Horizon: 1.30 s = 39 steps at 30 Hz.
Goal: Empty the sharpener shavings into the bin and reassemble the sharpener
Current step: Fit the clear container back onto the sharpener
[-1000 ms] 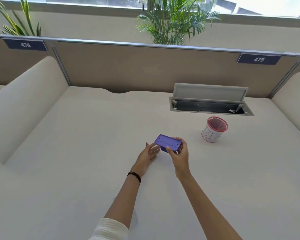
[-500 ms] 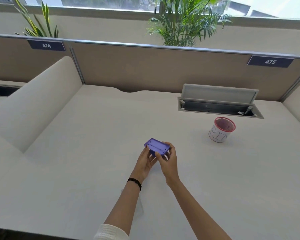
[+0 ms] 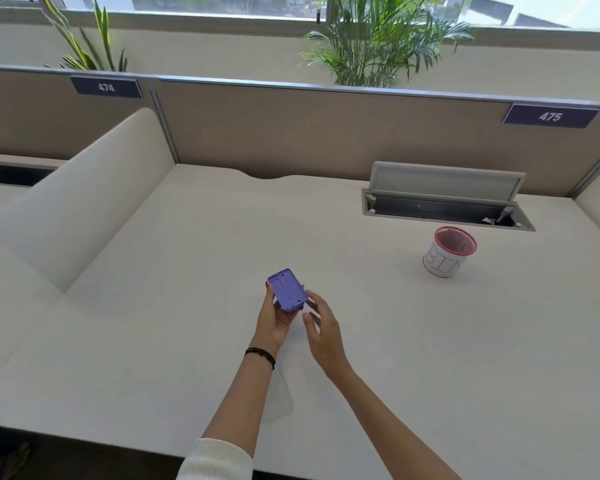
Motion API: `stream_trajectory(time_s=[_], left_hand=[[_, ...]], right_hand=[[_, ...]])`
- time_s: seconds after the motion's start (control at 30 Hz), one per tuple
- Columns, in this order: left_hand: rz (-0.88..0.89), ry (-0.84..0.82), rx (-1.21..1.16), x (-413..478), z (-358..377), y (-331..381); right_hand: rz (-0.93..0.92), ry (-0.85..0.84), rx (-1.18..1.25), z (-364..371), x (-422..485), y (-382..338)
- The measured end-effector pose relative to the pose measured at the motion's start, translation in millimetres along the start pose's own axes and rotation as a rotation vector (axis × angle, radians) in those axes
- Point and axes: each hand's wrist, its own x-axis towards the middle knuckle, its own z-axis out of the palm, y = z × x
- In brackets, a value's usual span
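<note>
- Purple sharpener cradled in left hand, fingers curled round it, above near bench.
- Right hand just beside, fingers loosely spread, gripping nothing.
- Best opened over the far-right bin only, avoiding spills.

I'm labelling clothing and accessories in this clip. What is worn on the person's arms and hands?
The left arm has a white ribbed-knit sleeve pushed up toward the elbow, leaving the forearm bare. A thin black band, seemingly of several strands, circles the left wrist. The right arm shows no sleeve or accessory in view. Both the left hand and right hand are bare, with no gloves or visible rings.
</note>
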Motion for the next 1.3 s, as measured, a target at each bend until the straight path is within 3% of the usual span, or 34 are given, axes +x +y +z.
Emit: stream_trajectory(time_s=[0.13, 0.47, 0.7, 0.8, 0.93, 1.17, 1.3], left_hand=[[0.062, 0.074, -0.04, -2, -13, 14], [0.121, 0.139, 0.003, -9, -40, 27], [0.101, 0.152, 0.037, -13, -45, 26], [0.086, 0.149, 0.068, -13, -47, 22], [0.066, 0.119, 0.057, -13, -47, 18], [0.021, 0.116, -0.031, -13, -40, 12], [0.025, 0.097, -0.006, -14, -36, 10]], right_hand=[[0.053, 0.019, -0.085, 9, -12, 14], [0.08, -0.388, -0.37, 34, -15, 19], [0.057, -0.43, -0.477, 35, -13, 17], [0.029, -0.375, -0.504, 31, -11, 19], [0.109, -0.172, -0.491, 16, 0, 22], [0.304, 0.064, -0.253, -24, 34, 19], [0.23, 0.187, -0.116, -39, 43, 11]])
